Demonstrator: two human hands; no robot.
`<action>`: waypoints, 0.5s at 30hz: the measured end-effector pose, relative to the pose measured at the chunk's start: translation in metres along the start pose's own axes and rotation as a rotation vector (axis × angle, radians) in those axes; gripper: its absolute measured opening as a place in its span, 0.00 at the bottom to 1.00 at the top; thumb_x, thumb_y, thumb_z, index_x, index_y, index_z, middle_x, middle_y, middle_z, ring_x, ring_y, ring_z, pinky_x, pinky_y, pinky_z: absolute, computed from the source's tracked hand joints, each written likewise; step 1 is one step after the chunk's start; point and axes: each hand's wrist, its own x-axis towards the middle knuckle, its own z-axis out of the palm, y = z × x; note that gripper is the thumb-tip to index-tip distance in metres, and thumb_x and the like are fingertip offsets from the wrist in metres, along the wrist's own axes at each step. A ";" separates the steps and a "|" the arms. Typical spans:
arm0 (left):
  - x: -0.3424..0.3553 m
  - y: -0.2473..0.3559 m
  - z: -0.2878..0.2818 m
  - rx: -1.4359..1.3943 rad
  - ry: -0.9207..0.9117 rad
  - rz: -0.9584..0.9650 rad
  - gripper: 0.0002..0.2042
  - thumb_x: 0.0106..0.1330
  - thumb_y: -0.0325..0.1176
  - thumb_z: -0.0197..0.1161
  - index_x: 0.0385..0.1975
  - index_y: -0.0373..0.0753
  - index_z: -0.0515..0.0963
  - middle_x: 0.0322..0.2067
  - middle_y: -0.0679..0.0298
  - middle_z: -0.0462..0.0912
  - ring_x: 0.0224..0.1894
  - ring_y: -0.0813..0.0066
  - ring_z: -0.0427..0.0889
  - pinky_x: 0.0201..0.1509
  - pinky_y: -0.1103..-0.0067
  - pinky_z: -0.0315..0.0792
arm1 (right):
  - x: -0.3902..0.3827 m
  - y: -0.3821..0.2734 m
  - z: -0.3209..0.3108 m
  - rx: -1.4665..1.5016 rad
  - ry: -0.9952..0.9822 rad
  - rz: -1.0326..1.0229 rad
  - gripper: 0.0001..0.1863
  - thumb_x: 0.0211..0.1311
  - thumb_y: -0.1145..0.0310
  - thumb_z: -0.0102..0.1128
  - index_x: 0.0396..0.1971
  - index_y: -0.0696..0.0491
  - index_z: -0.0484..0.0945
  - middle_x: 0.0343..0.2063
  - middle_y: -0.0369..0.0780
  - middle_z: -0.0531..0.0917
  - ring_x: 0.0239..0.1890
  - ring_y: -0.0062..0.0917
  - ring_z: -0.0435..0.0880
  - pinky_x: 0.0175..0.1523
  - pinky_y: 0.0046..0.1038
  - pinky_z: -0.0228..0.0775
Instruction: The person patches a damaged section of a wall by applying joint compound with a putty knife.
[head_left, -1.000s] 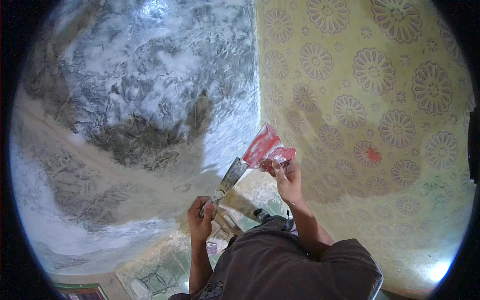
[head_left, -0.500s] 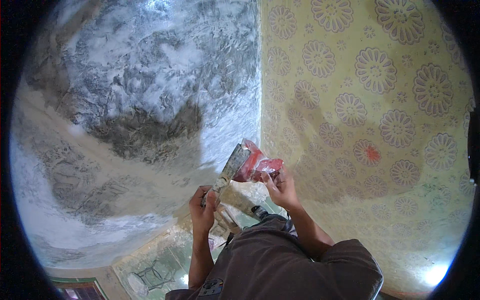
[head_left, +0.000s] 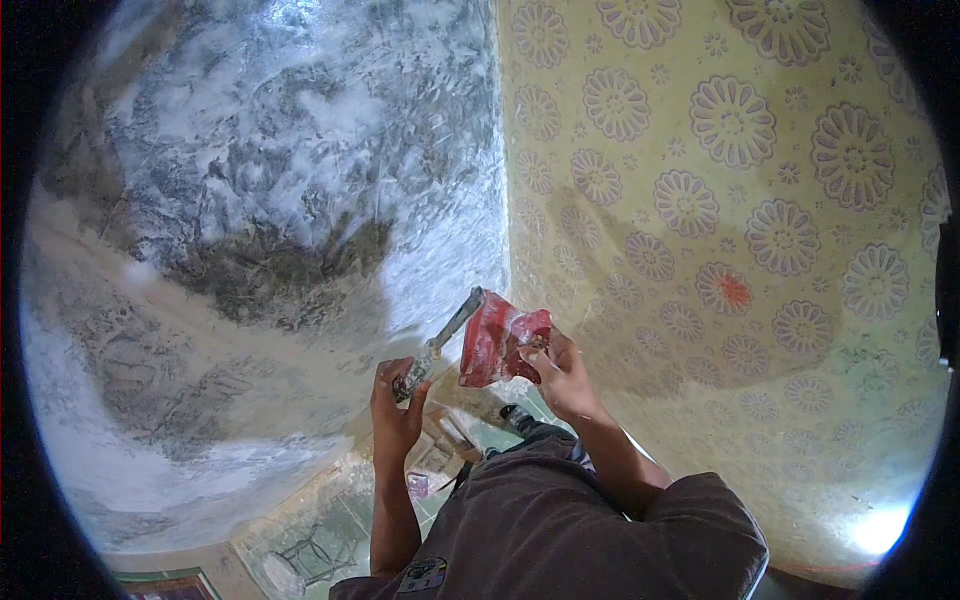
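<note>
My left hand (head_left: 398,405) is closed around the handle of a putty knife (head_left: 457,318), a grey, putty-smeared blade seen nearly edge-on. Its tip meets the upper left edge of a red plastic plastering trowel (head_left: 484,345). White putty streaks the red face and its raised grip. Fingers and thumb of my right hand (head_left: 563,375) pinch that grip from the right side. Both tools are held up in front of my body, near the corner where two walls meet.
On the left stands a wall (head_left: 290,150) patchily coated in white and grey. The right wall (head_left: 680,290) is yellowish with flower patterns and a red smear. Below are a green tiled floor (head_left: 350,535), a stool-like metal frame (head_left: 305,555) and a bright lamp (head_left: 880,528).
The putty knife's blade has turned from showing its flat side to nearly edge-on. The red trowel has tilted, showing more of its face. The view has shifted slightly right.
</note>
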 end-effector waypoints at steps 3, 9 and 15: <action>0.002 -0.008 0.000 0.136 -0.041 -0.005 0.18 0.61 0.25 0.68 0.50 0.36 0.73 0.44 0.51 0.76 0.48 0.54 0.78 0.50 0.68 0.73 | 0.001 -0.003 0.004 0.145 -0.004 0.076 0.18 0.66 0.81 0.48 0.55 0.60 0.67 0.47 0.40 0.76 0.48 0.25 0.77 0.55 0.30 0.71; 0.003 -0.019 -0.005 0.184 -0.027 0.047 0.18 0.60 0.24 0.68 0.50 0.37 0.74 0.45 0.50 0.76 0.47 0.51 0.78 0.50 0.67 0.73 | 0.006 -0.008 -0.005 0.307 0.032 0.197 0.17 0.64 0.75 0.51 0.52 0.59 0.71 0.45 0.38 0.80 0.48 0.23 0.80 0.55 0.28 0.73; 0.005 -0.027 -0.015 0.257 -0.049 0.034 0.18 0.60 0.25 0.68 0.50 0.36 0.74 0.45 0.50 0.77 0.47 0.49 0.78 0.50 0.65 0.73 | 0.010 -0.010 -0.008 0.283 0.055 0.297 0.20 0.66 0.70 0.53 0.56 0.60 0.70 0.47 0.38 0.79 0.46 0.22 0.80 0.52 0.27 0.72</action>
